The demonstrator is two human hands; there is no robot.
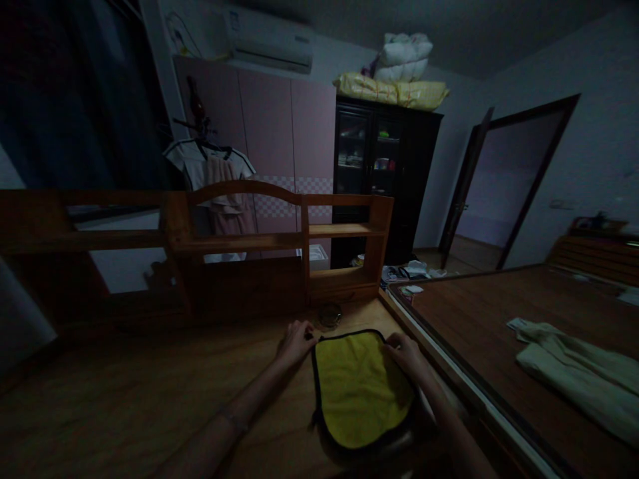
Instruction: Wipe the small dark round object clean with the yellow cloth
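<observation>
A yellow cloth (362, 389) with a black edging lies spread out on the wooden desk (210, 372). At its far left corner, my left hand (297, 340) has its fingers closed in a pinch on the edge. My right hand (405, 352) pinches the far right corner, thumb and fingers together. Dim light leaves the exact grip of both hands hard to make out. Just beyond the cloth, close to my left hand, sits a round clear glass dish (329, 314). Under the cloth's near right side, a dark shape is mostly hidden.
A wooden shelf unit (279, 243) stands along the desk's back. To the right, past the desk's raised edge, a brown surface (474, 313) holds pale green folded fabric (579, 369). Farther off are pink wardrobes (267, 126), a dark cabinet (422, 173) and an open door (469, 179).
</observation>
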